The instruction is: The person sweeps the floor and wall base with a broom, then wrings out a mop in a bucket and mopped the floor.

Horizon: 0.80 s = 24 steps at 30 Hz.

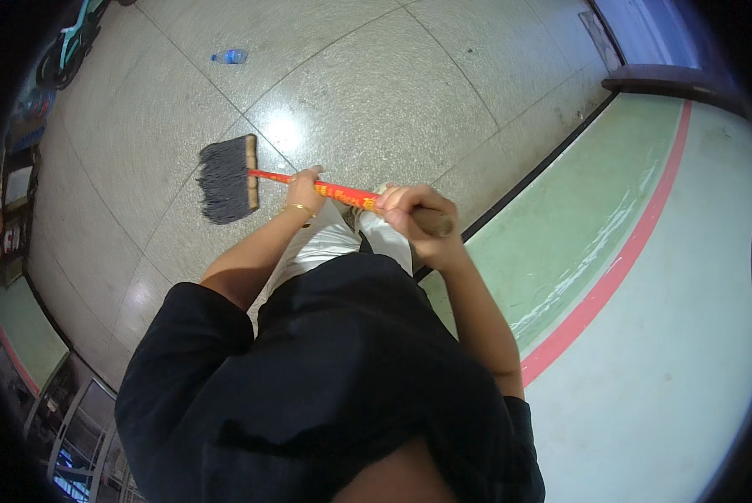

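Observation:
A broom with a red handle (344, 193) that bears yellow writing runs across in front of my legs. Its dark grey bristle head (227, 179), bound to a pale wooden crosspiece, points left over the speckled floor; whether the tips touch the floor I cannot tell. My left hand (305, 190), with a gold-coloured bracelet at the wrist, grips the shaft close to the head. Around the upper end is my right hand (421, 217), and the bare wooden butt sticks out past its fingers.
A plastic bottle (230, 56) lies on the tiled floor (376, 88) ahead. Along my right side runs a green and white wall (577, 251) with a red stripe. Shelving with goods (17, 201) stands at the far left, below part of a wheeled vehicle (67, 53). A doorway (652, 38) is at upper right.

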{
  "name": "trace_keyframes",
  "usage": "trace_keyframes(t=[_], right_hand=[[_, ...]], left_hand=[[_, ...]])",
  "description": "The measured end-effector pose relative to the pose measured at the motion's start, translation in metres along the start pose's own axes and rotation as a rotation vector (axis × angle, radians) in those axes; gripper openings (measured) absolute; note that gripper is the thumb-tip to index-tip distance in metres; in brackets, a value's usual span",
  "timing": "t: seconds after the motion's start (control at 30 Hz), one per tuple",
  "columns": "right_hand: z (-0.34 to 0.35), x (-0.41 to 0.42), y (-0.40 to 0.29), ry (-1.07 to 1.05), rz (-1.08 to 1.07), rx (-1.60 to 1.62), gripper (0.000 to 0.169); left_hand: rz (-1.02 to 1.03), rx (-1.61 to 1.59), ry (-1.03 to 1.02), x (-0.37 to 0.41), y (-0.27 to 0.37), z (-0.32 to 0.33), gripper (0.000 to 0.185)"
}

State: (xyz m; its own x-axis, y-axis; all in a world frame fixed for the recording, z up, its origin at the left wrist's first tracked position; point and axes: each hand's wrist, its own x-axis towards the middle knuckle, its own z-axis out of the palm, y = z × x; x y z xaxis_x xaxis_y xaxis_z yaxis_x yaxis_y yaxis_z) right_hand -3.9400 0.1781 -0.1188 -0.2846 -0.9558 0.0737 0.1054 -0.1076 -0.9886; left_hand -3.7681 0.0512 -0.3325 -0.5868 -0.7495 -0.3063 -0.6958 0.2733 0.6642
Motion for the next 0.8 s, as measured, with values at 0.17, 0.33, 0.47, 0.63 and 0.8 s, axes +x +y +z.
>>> trace_keyframes(t=[0.17, 0.33, 0.47, 0.63, 0.8], right_hand=[[-0.056, 0.001, -0.053, 0.118, 0.043, -0.055, 0.013], [-0.123, 0.0, -0.095, 0.123, -0.044, -0.153, 0.014], [-0.17, 0.004, -0.124, 0.106, -0.055, -0.388, 0.018], [-0.224, 0.018, -0.124, 0.139, -0.079, -0.56, 0.021], [-0.276, 0.042, -0.113, 0.21, -0.018, -0.675, 0.019]], left_hand=[[0.239, -0.13, 0.037, 0.028, 0.071, 0.049, 0.044], [0.348, -0.328, 0.037, 0.058, 0.159, 0.113, 0.048], [0.4, -0.418, 0.026, 0.076, 0.227, 0.163, 0.049], [0.406, -0.684, -0.185, 0.12, 0.298, 0.215, 0.041], [0.325, -0.696, -0.406, 0.178, 0.333, 0.293, 0.045]])
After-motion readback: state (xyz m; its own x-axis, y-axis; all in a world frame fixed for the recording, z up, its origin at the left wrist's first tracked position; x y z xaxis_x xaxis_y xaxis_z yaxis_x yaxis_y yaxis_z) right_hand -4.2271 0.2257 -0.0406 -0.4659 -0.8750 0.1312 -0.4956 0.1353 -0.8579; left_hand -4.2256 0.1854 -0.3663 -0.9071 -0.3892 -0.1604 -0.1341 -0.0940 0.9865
